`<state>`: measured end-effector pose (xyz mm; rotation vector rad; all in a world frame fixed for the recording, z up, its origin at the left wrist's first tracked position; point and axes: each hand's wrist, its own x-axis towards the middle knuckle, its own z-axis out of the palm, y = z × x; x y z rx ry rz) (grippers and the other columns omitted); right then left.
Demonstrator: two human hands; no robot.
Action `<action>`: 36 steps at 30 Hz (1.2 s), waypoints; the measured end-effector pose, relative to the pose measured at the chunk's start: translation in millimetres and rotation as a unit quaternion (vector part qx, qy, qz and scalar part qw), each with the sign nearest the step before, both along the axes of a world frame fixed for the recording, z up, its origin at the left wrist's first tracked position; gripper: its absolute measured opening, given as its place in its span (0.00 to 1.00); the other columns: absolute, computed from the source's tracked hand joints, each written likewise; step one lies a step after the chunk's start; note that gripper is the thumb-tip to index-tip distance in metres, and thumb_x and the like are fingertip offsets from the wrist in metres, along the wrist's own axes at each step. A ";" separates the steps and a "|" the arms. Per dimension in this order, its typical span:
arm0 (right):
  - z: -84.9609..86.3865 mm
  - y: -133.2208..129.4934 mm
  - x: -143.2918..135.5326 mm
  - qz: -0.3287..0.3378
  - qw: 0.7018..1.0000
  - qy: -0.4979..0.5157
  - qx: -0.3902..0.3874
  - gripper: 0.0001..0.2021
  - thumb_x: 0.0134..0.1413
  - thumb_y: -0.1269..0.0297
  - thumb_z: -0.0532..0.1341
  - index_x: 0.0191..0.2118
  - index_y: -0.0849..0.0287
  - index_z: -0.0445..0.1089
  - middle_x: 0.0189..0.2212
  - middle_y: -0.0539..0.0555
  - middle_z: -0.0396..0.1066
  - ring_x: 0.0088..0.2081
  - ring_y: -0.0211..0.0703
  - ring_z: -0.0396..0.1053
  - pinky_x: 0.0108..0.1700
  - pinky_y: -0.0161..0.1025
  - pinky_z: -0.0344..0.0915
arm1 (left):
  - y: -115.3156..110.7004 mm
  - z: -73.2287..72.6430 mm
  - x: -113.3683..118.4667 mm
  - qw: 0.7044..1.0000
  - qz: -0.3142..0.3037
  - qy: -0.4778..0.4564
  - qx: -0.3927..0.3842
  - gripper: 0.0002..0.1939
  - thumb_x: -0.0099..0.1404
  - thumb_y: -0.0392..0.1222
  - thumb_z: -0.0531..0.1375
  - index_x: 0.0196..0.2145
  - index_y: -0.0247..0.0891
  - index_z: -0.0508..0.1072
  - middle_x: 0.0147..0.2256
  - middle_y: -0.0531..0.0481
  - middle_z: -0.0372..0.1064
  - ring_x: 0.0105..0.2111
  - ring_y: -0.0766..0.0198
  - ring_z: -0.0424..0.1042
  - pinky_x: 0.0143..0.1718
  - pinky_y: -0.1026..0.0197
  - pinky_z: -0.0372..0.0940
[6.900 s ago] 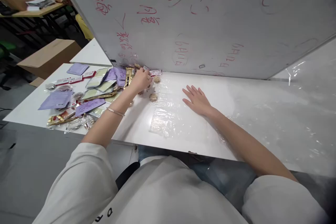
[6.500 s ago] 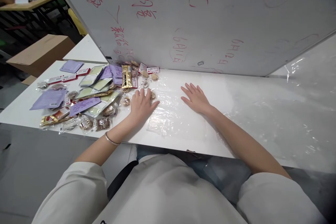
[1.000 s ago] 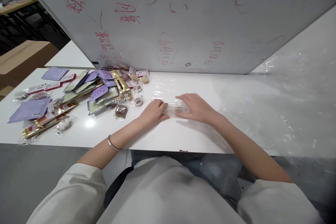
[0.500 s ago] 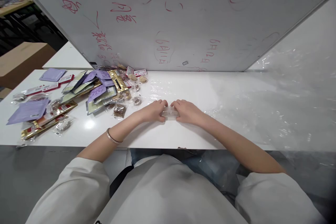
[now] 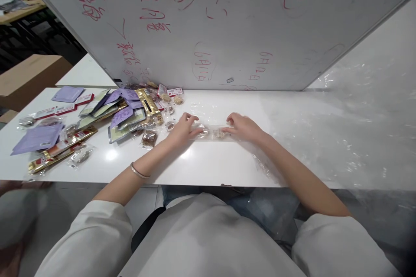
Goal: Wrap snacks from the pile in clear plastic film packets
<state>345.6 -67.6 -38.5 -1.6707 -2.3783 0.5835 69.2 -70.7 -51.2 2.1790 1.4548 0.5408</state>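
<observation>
A whiteboard [image 5: 208, 26] was stood along the far side of a white table [image 5: 195, 166]. Packets [image 5: 120, 112] were heaped at left. The left hand [image 5: 182, 130] and right hand [image 5: 247, 129] were held, fingers bent, at clear film [image 5: 212, 138] mid-table; whether it was gripped could not be told. Small wrapped pieces [image 5: 221, 133] were seen between them.

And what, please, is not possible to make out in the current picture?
Head view, all:
- Small pieces between left hand and right hand: exact kind unclear, too small, veiled by shiny clear film.
- Gold packet: print too small.
- Cardboard box: cut off by left edge.
- Whiteboard: top cut off by upper edge.
- Lower-left shape: blurred, cut off.
</observation>
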 end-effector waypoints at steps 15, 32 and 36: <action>-21.0 -41.0 3.7 0.023 0.999 0.025 0.028 0.20 0.67 0.52 0.53 0.58 0.56 0.62 0.45 0.57 0.77 0.38 0.50 0.76 0.41 0.46 0.69 | -13.8 4.3 -11.1 0.993 -0.063 -0.027 -0.099 0.21 0.69 0.51 0.57 0.57 0.43 0.67 0.32 0.50 0.75 0.30 0.60 0.73 0.36 0.58 0.67; -22.0 -59.1 -7.0 0.094 0.985 -0.097 0.109 0.21 0.71 0.54 0.47 0.55 0.61 0.68 0.43 0.61 0.79 0.42 0.53 0.76 0.40 0.44 0.67 | -30.7 0.8 -18.1 0.978 -0.184 0.077 0.059 0.17 0.73 0.47 0.50 0.49 0.41 0.74 0.50 0.41 0.74 0.51 0.52 0.72 0.53 0.49 0.64; -13.3 -35.9 -17.0 0.021 0.996 -0.090 0.012 0.21 0.70 0.51 0.48 0.55 0.59 0.65 0.29 0.54 0.77 0.31 0.48 0.73 0.33 0.40 0.62 | -30.1 -1.5 -5.3 0.997 -0.035 0.062 -0.033 0.19 0.73 0.52 0.49 0.45 0.39 0.72 0.31 0.44 0.75 0.33 0.55 0.73 0.36 0.55 0.65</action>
